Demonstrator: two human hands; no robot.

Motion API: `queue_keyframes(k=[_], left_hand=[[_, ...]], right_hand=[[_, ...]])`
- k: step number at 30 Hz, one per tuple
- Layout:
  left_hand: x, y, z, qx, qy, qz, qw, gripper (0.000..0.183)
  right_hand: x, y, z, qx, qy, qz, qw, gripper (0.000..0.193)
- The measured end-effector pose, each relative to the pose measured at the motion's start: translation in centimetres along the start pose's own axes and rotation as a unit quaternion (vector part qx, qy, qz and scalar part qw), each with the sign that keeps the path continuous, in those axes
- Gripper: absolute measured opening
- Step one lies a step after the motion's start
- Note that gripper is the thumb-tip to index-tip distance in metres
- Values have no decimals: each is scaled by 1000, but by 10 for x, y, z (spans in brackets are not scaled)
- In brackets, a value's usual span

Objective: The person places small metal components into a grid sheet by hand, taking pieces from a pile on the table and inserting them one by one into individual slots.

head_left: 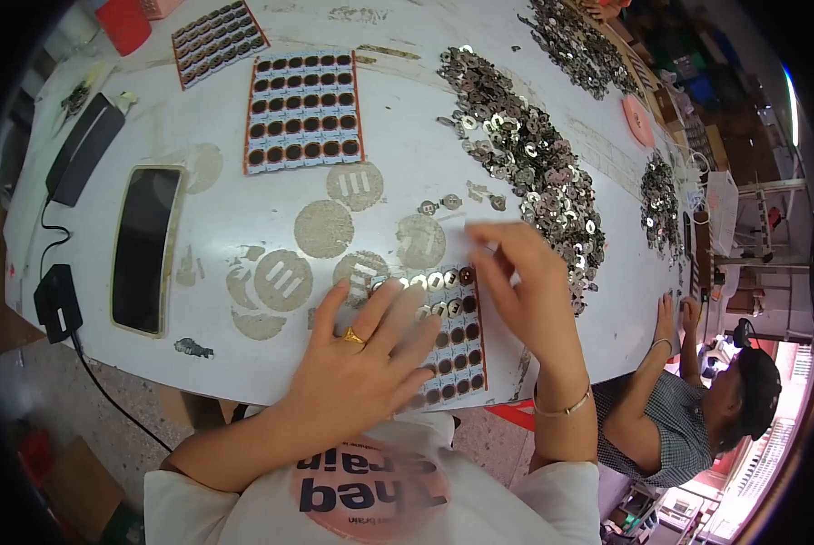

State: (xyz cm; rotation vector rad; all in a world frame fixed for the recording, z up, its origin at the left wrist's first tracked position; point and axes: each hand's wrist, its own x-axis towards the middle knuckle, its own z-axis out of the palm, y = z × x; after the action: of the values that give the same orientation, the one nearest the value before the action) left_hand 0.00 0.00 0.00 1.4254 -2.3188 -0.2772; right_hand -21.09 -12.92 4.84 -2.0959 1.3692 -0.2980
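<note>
Gridded sheet (461, 350) partly hidden beneath spread, blurred left hand (363, 365); hands apart; cannot tell whether right hand (527, 289) grips anything.

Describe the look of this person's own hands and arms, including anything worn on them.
Both hands are bare, without gloves. The left hand wears a gold-coloured ring, broader on top; no ring shows on the right hand. A thin, pale metallic bangle circles the right wrist. The forearms are uncovered, below short white sleeves.
</note>
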Motion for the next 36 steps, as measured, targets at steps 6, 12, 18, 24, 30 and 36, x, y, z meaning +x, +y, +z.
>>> queue_keyframes(k=[6,12,18,24,30,36], left_hand=[[-3,-4,1,-8,14,0,1000,52],[-5,-3,-1,-31,10,-15,999,52],[-1,-5,-1,-23,11,-7,1000,53],[-1,-4,1,-29,8,-12,999,54],[0,-3,-1,-21,10,-13,1000,54],[0,-3,-1,-18,4,-14,1000,53]], right_hand=[[44,6,23,-187,145,-208,949,37],[5,6,1,64,139,-114,982,24],[-47,34,13,215,56,-50,974,29],[-50,31,20,352,20,-10,936,30],[-49,27,16,325,17,29,945,26],[-45,15,16,185,44,10,982,22]])
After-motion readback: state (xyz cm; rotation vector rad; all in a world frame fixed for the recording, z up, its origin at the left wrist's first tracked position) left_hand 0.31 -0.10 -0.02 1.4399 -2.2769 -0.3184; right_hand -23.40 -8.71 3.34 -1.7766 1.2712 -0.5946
